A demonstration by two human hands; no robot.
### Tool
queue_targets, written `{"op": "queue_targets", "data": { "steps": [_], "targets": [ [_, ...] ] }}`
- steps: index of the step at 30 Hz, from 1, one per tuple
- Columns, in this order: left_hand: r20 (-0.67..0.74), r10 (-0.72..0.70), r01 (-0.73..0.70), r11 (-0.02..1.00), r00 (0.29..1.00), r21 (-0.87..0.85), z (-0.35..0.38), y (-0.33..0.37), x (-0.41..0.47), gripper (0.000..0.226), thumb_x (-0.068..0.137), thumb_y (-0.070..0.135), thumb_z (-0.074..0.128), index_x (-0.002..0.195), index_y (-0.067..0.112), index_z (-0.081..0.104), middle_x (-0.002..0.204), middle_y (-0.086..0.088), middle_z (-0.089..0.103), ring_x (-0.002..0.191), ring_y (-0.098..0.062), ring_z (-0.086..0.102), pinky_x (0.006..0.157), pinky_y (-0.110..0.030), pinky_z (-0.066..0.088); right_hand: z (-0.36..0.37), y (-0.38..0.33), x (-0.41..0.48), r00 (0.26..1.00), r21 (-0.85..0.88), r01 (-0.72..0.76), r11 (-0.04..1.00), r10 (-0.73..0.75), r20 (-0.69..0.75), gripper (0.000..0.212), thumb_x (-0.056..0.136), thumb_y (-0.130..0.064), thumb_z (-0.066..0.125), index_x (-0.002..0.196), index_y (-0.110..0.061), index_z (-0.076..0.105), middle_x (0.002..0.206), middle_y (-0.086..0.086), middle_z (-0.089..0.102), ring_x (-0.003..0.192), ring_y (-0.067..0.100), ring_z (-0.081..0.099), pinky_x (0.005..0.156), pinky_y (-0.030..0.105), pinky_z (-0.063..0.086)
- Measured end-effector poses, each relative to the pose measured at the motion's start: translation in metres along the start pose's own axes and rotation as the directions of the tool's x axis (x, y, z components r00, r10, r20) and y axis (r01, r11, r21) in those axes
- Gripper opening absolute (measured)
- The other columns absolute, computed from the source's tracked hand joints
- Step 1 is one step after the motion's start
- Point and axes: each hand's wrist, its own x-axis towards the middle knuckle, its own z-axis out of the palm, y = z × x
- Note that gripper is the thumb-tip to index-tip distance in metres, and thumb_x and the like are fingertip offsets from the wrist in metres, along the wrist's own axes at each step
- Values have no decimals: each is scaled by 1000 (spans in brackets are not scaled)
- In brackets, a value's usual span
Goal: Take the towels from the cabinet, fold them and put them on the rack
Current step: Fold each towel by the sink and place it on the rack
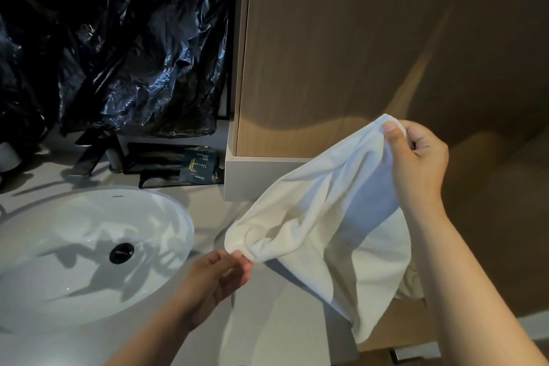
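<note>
Nearest, I log my left hand [219, 273]: low over the front of the countertop [267, 324], thumb and forefinger pinched together on a bunched lower corner of the white towel [320, 217].

Next, my right hand [416, 163]: raised higher and to the right, thumb and curled fingers clamped on the towel's upper corner.

White towel: unfolded and off every surface, stretched slantwise between my two hands. Its loose body sags in soft folds past the counter's front edge and in front of the wooden cabinet [371, 47].

Countertop: pale grey and smooth, with shadows of my arms across it.

Sink basin [74, 261]: white oval, set into the counter left of my left hand, with a black round drain [121, 252] in its bowl.

Faucet [92, 154]: dark and angular, behind the basin.

Black tray [154, 157]: just beside the faucet, holding dark sachets [200, 168] with gold print too small for me to read.

Wooden cabinet: light-brown panel on a pale base, standing on the counter.

Farthest, black plastic sheeting [118, 47]: crumpled and glossy, covering the wall above the faucet.
</note>
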Motion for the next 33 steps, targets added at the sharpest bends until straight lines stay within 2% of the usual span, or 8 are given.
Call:
{"op": "queue_targets", "data": {
  "steps": [5, 11, 18, 20, 23, 27, 29, 33],
  "targets": [
    [-15, 78, -78, 997, 997, -13, 1, 8, 3, 6, 91, 0, 59, 92, -5, 60, 79, -16, 65, 70, -21, 67, 70, -31, 60, -8, 4, 1, 1000, -2, -5, 1000, 5, -5, 18, 97, -37, 58, 85, -29, 68, 74, -18, 64, 79, 0, 62, 67, 6, 49],
    [-262, 218, -198, 975, 940, 102, -6, 50, 6, 19, 89, -5, 51, 72, 2, 50, 52, -7, 53, 48, -16, 58, 55, -25, 58, -21, 9, 6, 999, 22, -14, 1000, 15, -51, 21, 97, -37, 57, 78, -36, 66, 73, -27, 64, 79, -5, 61, 66, 5, 47],
    [-242, 295, -190, 906, 924, 377, -20, 75, 1, 6, 88, -4, 62, 89, -3, 56, 60, -15, 63, 54, -24, 63, 62, -32, 61, -15, 8, 8, 999, 19, 15, 1000, -14, -41, 22, 97, -37, 57, 77, -34, 66, 75, -13, 64, 76, -1, 60, 64, 6, 48],
    [-231, 425, -250, 806, 875, 537, -22, 71, 1, 8, 88, -5, 60, 92, 2, 58, 61, -17, 66, 57, -29, 61, 69, -39, 57, -11, 6, 6, 999, 14, 19, 1000, -19, -26, 19, 97, -36, 58, 80, -35, 67, 75, -13, 64, 77, 0, 61, 65, 7, 48],
    [11, 546, -349, 520, 838, 780, -24, 61, 0, 14, 90, 4, 62, 93, 17, 65, 77, -13, 66, 71, -31, 62, 76, -38, 53, -4, 0, 6, 1000, 17, 22, 1000, -22, -9, 17, 97, -36, 58, 87, -29, 69, 75, -18, 64, 80, 0, 61, 67, 8, 49],
    [262, 590, -412, 134, 764, 901, -31, 49, 2, 17, 80, 12, 78, 95, 17, 72, 93, -6, 57, 70, -11, 56, 72, -6, 39, 1, -9, 6, 999, 27, 40, 999, -40, 11, 19, 97, -37, 58, 91, -25, 71, 76, -21, 64, 80, -1, 61, 66, 6, 47],
    [253, 575, -376, 104, 778, 921, -31, 51, 6, 5, 83, 14, 75, 85, 17, 72, 91, -9, 55, 71, -16, 54, 70, -11, 37, 1, -11, 6, 998, 21, 49, 999, -50, 24, 18, 97, -37, 58, 93, -25, 71, 78, -21, 65, 82, -1, 62, 67, 6, 48],
    [185, 580, -290, 92, 793, 953, -36, 71, 14, 31, 94, 20, 60, 67, 31, 51, 80, 4, 54, 71, -5, 50, 64, -16, 31, -2, -10, 7, 998, -10, 55, 998, -55, 25, 19, 97, -37, 58, 93, -24, 71, 80, -19, 65, 84, 0, 62, 67, 6, 47]
  ]
}}
